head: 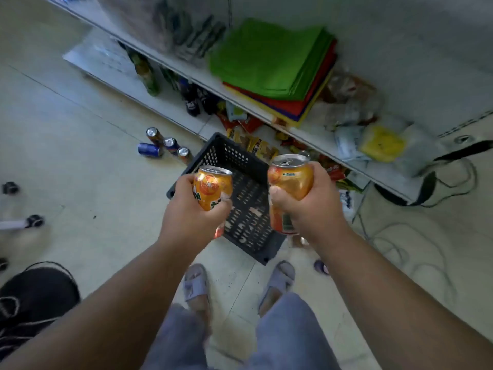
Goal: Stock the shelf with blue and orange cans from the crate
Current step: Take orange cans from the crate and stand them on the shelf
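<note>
Both hands (192, 212) (312, 206) grip orange cans (212, 186) above the crate (248, 209).

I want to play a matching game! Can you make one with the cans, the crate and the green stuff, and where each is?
Things:
1. orange cans
2. blue cans
3. black crate
4. green stack

Places:
A. on the shelf
B. on the floor, left of the crate
C. in the hands
D. on the floor, under the hands

Pairs: 1-C, 2-B, 3-D, 4-A
</note>
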A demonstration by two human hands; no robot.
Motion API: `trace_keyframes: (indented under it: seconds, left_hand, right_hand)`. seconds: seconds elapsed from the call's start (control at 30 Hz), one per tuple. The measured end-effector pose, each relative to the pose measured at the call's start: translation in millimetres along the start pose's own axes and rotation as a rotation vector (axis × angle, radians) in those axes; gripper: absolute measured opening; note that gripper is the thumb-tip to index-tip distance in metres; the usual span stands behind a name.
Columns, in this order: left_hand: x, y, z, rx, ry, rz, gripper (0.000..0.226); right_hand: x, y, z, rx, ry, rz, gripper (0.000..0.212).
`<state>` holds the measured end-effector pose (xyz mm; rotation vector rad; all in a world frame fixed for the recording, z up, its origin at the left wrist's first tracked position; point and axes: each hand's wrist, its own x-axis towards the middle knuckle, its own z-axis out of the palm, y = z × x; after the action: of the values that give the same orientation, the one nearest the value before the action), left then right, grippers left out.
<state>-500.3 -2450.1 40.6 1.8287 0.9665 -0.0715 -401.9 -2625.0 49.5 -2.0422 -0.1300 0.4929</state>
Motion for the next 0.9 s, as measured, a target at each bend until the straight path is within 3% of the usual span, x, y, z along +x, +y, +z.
trace_keyframes:
  seconds: [0.2, 0.3, 0.6, 0.9]
  left_hand:
    - [-53.3, 111.6, -36.2, -0.015, -0.047, 0.202, 0.037]
    - [-71.6, 154.7, -35.3, -0.050, -0.077, 0.318, 0.035]
    - [-81.0, 220.2, -20.6, -0.019, -0.075, 0.531, 0.037]
    - [-32.1, 283.0, -14.7, 0.059, -0.289, 0.716, 0.037]
  right_hand:
    - [-53.2, -115.3, -90.6, 0.213, 0.117, -0.123, 0.069]
    - [-62.9, -143.0, -128.7, 0.275, 0.153, -0.209, 0.063]
    - [-58.9, -177.9, -194.8, 0.273, 0.312, -0.345, 0.057]
    - [-54.2, -180.3, -204.1, 0.305, 0.645, -0.250, 0.052]
